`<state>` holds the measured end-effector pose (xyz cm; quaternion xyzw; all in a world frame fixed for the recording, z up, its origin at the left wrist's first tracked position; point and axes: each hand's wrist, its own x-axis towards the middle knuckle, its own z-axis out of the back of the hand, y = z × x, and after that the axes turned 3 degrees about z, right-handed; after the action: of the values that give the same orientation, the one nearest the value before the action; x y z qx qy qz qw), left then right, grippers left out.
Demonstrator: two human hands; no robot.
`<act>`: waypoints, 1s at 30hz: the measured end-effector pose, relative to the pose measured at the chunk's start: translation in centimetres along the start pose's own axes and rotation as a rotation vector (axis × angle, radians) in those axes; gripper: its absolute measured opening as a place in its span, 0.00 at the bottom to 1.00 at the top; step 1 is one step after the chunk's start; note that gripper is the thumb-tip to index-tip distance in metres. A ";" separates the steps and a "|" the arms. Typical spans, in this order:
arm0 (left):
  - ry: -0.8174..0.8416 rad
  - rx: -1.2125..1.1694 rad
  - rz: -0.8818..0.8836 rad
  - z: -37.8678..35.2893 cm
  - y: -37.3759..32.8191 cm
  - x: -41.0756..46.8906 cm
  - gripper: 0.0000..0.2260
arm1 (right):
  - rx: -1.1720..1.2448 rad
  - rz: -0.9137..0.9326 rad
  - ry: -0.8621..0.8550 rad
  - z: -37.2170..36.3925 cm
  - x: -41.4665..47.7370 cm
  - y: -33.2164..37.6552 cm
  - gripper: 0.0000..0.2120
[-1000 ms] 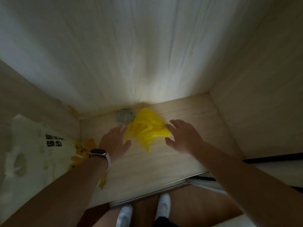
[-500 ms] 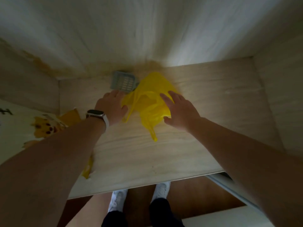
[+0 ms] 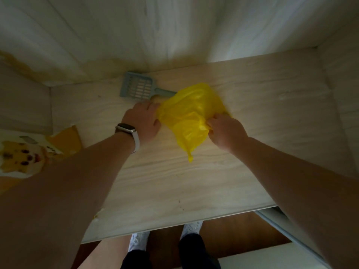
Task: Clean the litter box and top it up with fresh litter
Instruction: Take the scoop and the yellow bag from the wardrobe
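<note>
Fig.: supply-fetching stage, i.e. early prep (a judgement from the layout, as the litter box itself is not in view). Left hand (image 3: 142,121) and right hand (image 3: 225,131) both hold the yellow plastic bag (image 3: 190,111), which lies crumpled toward the back-centre of a wood-grain shelf (image 3: 174,181). Left fingers (image 3: 153,107) curl into the bag's left edge and right fingers (image 3: 213,121) pinch bunched film at its right edge, so neither hand is spread wide. The grey-blue slotted scoop (image 3: 138,88) lies flat just behind-left of the bag, w/ its handle running to the bag's upper-left edge and the tip hidden. Next move, prob.: lift the bag clear and pull its mouth apart w/o dragging the scoop. The thin film likely clings, so a gentle spread is needed; the scoop then needs collecting too. Surface & room: a pale shelf in a recess w/ a light panelled back wall (image 3: 136,35), a yellowish stain along the back-left seam, and dark specks near the front edge. A printed sack (image 3: 21,154) w/ a yellow cartoon animal, presumably the fresh litter, stands at far left. There is a watch (image 3: 125,128) on the left wrist. Below the shelf is a dark wood floor (image 3: 165,239).
</note>
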<state>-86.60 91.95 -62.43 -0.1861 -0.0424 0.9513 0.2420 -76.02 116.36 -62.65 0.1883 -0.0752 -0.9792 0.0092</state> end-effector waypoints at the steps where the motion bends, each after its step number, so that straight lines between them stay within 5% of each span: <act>1: -0.012 -0.016 0.010 -0.1 -0.7 0.1 0.23 | 0.007 -0.024 -0.016 0.1 -0.4 -0.7 0.10; 12: -0.033 -0.414 0.449 -1.8 -7.5 4.6 0.19 | 0.095 -0.241 -0.180 -1.1 -4.5 -6.9 0.05; 20: -0.153 -0.631 0.884 -1.8 -9.0 6.8 0.33 | 0.192 -0.227 -0.196 -2.3 -5.1 -7.8 0.05; 30: -0.195 -0.637 0.903 -2.7 -8.1 6.4 0.20 | 0.287 -0.241 -0.205 -3.1 -5.3 -6.9 0.10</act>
<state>-87.27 102.09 -65.68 -0.1610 -0.2659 0.9135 -0.2625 -69.84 122.99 -64.59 0.0947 -0.1912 -0.9665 -0.1424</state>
